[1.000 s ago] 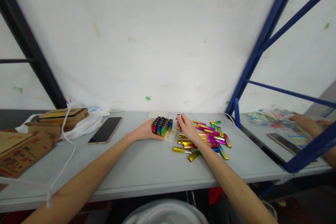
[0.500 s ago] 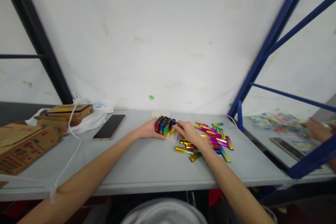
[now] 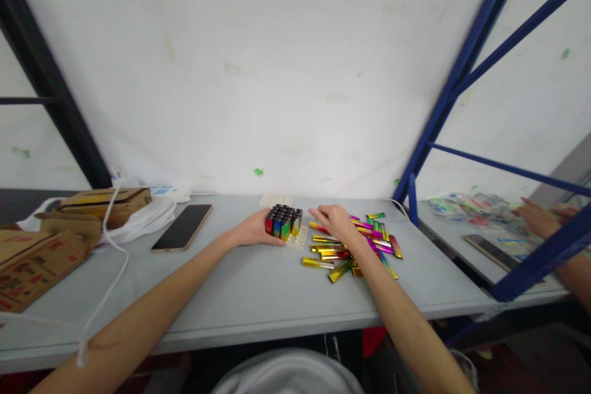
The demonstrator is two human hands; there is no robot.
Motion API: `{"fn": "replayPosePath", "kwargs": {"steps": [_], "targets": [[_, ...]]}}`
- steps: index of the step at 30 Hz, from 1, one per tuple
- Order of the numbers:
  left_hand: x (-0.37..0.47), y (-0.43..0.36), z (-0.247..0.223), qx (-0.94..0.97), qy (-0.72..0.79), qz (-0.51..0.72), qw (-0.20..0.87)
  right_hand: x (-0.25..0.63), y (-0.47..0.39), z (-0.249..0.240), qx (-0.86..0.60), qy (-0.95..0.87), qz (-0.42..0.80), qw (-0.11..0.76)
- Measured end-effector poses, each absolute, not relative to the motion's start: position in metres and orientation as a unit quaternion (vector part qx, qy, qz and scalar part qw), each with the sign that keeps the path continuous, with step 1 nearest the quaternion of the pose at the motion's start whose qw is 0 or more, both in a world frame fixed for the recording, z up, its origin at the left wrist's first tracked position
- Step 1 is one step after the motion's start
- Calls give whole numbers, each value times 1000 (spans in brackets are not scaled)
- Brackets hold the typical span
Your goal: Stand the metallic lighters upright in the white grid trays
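My left hand (image 3: pixel 257 229) wraps round the left side of a block of upright, black-topped colourful lighters (image 3: pixel 284 223) standing in a pale tray (image 3: pixel 301 237). Part of the tray's right side shows bare holes. My right hand (image 3: pixel 336 221) is over the left edge of a loose pile of shiny lighter-sized pieces (image 3: pixel 340 271), yellow, pink, green and red. Its fingers point left and are apart, with nothing seen between them. A second pale tray (image 3: pixel 276 200) lies behind the block, by the wall.
Left of my arm lie a phone (image 3: pixel 182 228), a white bag (image 3: pixel 148 219) and cardboard boxes (image 3: pixel 41 261). A blue metal frame (image 3: pixel 429 129) stands at the right. Beyond it are a person's hands (image 3: pixel 538 218), another phone (image 3: pixel 489 251) and plastic packets.
My right hand has let go of a lighter at the block's right edge and moved right, towards the pile. The whole view has shifted slightly. My left hand still holds the block.
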State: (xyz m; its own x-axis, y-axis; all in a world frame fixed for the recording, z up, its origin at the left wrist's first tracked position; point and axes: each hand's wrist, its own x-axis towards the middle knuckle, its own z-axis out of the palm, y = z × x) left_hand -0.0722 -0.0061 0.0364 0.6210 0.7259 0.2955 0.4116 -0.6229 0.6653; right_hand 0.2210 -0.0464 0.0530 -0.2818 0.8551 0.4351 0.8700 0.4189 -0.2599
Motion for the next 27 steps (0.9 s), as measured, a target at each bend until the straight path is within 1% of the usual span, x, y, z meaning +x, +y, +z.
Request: {"fn": "replayPosePath", "kwargs": {"steps": [1,3,8,13,17,19,22,24,27], "targets": [[-72,-5,36,855,337,281,274,237,-44,55,-560,-777,-29,287],[-73,-3,34,854,353,277,264,271,-38,57,-608,-732,-59,302],[-74,-2,31,841,380,275,269,330,-30,47,-697,-680,-44,222],[-74,-3,32,840,374,277,280,327,-21,36,-705,-698,34,122],[-74,-2,31,850,358,274,272,319,-16,35,-695,-711,40,99],[-74,-1,31,851,362,272,265,317,-16,34,-682,-723,34,103],[-74,-1,30,850,365,273,264,315,-17,32,-670,-730,4,134],[-75,-1,30,851,362,273,265,311,-18,33,-661,-731,-10,171],[-75,1,29,854,364,265,261,303,-20,37,-637,-727,3,256]]}}
